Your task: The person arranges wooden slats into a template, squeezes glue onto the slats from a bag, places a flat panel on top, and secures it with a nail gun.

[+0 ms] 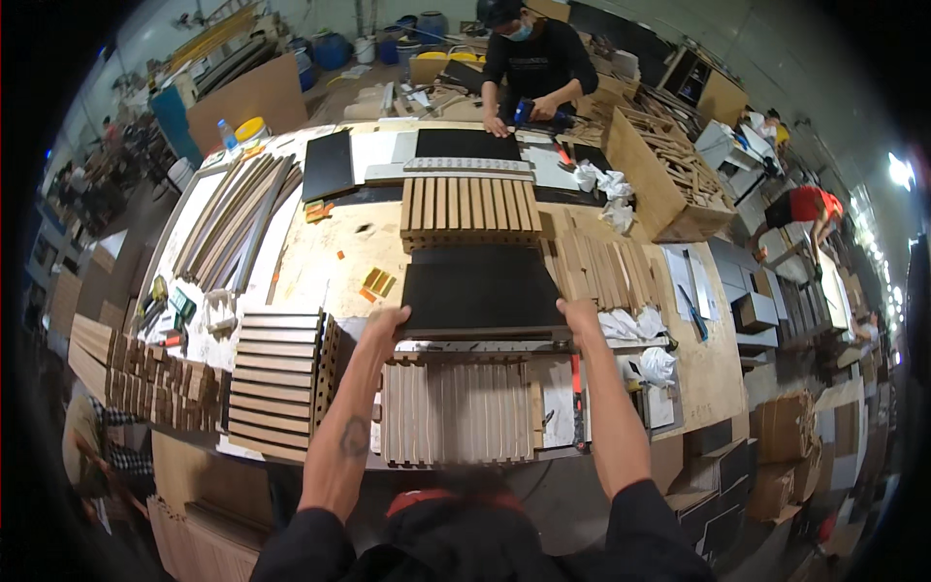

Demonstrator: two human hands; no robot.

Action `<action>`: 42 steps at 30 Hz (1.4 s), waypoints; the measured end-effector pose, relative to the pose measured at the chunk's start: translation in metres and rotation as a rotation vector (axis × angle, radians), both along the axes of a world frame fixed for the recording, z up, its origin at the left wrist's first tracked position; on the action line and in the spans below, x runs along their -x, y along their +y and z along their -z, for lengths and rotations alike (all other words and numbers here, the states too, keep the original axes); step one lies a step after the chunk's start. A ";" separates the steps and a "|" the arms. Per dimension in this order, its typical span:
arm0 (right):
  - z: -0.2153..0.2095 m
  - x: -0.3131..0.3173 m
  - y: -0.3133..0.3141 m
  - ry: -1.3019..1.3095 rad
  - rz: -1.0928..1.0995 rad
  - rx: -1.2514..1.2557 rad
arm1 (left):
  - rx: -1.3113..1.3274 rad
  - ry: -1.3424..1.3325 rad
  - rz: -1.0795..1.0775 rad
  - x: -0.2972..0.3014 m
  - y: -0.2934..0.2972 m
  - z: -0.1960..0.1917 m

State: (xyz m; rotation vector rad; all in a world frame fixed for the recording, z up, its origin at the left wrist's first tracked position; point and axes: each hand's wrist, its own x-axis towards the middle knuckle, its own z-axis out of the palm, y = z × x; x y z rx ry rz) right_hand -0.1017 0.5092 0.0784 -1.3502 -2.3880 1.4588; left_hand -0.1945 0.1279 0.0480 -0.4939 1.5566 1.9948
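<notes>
A dark rectangular panel [480,286] spans the space between my two hands at the middle of the workbench. My left hand [390,322] grips its left edge, and my right hand [579,318] grips its right edge. Just nearer to me lies a panel of grey-brown slats [458,412], set side by side with narrow gaps. Beyond the dark panel rests a stack of slatted wood panels [470,206]. To the left of my left forearm stands another stack of slatted panels [276,378]. The undersides of my fingers are hidden behind the panel.
Across the bench a co-worker [538,68] in a mask holds a blue power drill [524,112] over a dark board. Loose slats [611,272] and crumpled white paper [657,367] lie at right, near an open wooden box of offcuts [669,160]. Long strips [228,218] lie at left.
</notes>
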 end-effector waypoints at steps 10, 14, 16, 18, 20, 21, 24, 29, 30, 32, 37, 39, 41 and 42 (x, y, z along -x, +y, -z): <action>-0.180 -0.229 -0.106 0.494 -0.397 0.412 | -0.284 0.396 0.039 -0.188 -0.097 -0.074; -0.203 -0.255 -0.115 0.490 -0.470 0.447 | -0.372 0.342 0.052 -0.209 -0.108 -0.072; -0.203 -0.261 -0.115 0.504 -0.489 0.409 | -0.356 0.349 -0.005 -0.214 -0.112 -0.070; -0.204 -0.265 -0.118 0.518 -0.521 0.377 | -0.368 0.354 -0.005 -0.216 -0.119 -0.067; -0.207 -0.265 -0.119 0.593 -0.612 0.258 | -0.377 0.386 -0.019 -0.217 -0.125 -0.067; -0.207 -0.266 -0.120 0.593 -0.610 0.256 | -0.378 0.385 -0.017 -0.217 -0.128 -0.067; -0.209 -0.267 -0.123 0.536 -0.553 0.397 | -0.324 0.417 -0.008 -0.218 -0.131 -0.076; -0.206 -0.234 -0.099 0.470 -0.662 0.082 | 0.283 0.569 0.046 -0.200 -0.124 -0.104; -0.197 -0.228 -0.093 0.571 -0.701 -0.049 | 0.295 0.562 0.037 -0.217 -0.123 -0.108; -0.206 -0.221 -0.093 0.478 -0.666 -0.389 | -0.091 0.390 -0.550 -0.273 -0.101 -0.124; -0.167 -0.202 -0.089 0.787 -0.606 -0.801 | 0.393 0.545 -0.382 -0.226 -0.110 -0.083; -0.161 -0.199 -0.091 0.828 -0.625 -0.862 | 0.341 0.726 -0.218 -0.205 -0.138 -0.045; -0.161 -0.201 -0.096 0.834 -0.591 -0.852 | 0.026 0.783 -0.212 -0.205 -0.163 -0.022; -0.160 -0.200 -0.098 0.855 -0.559 -0.841 | -0.286 0.836 -0.214 -0.204 -0.166 -0.017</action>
